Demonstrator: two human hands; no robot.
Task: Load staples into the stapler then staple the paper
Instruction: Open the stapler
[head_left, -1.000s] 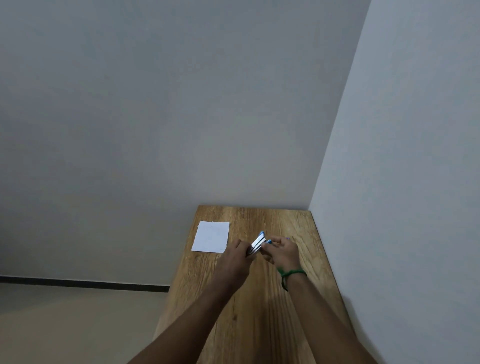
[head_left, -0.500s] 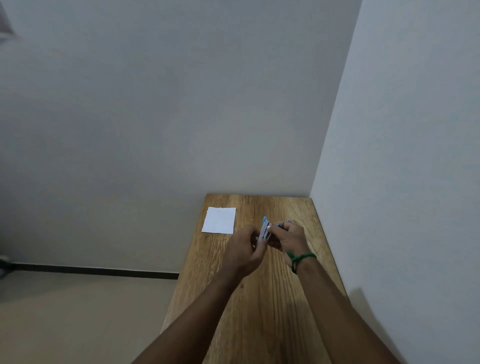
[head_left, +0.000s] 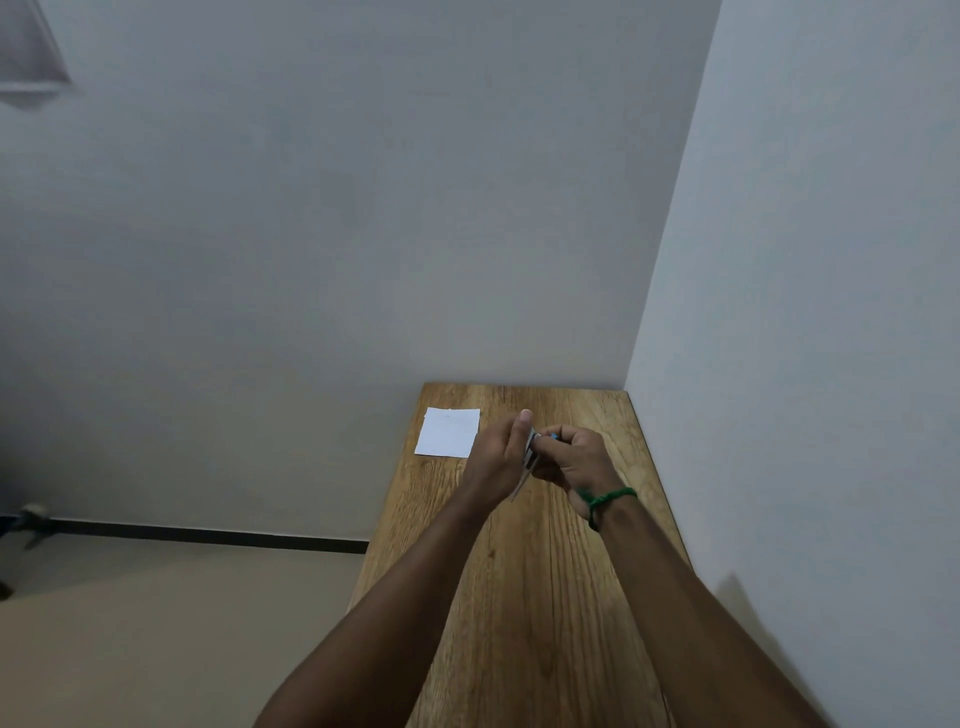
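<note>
1. I see both arms reaching out over a wooden table (head_left: 524, 623) that sits in a room corner, its far edge against the back wall (head_left: 363, 218) and its right edge along the right wall (head_left: 810, 364).
2. The stapler (head_left: 531, 448), small and blue and white, is held up between the two hands over the far half of the table, roughly midway between the left and right edges. It is off the surface.
3. My left hand (head_left: 496, 460) shows its back to the camera, with the thumb pointing up and the fingers curled round the stapler's left side.
4. My right hand (head_left: 574, 460) is closed on the stapler's other side, fingertips pinching at the blue end. A green wristband (head_left: 607, 498) circles that wrist.
5. A thin grey strip hangs from the stapler toward the near side. I cannot tell which part it is, nor whether any staples are in it, because the hands cover most of the body.
6. The paper (head_left: 450, 439), a white square, lies flat near the far left corner of the table, just beside the left hand and apart from the stapler.
7. Nothing lies between the hands and the paper.
8. Left of the table I see a pale floor (head_left: 156, 649) and a dark baseboard (head_left: 208, 536) along the foot of the back wall.
</note>
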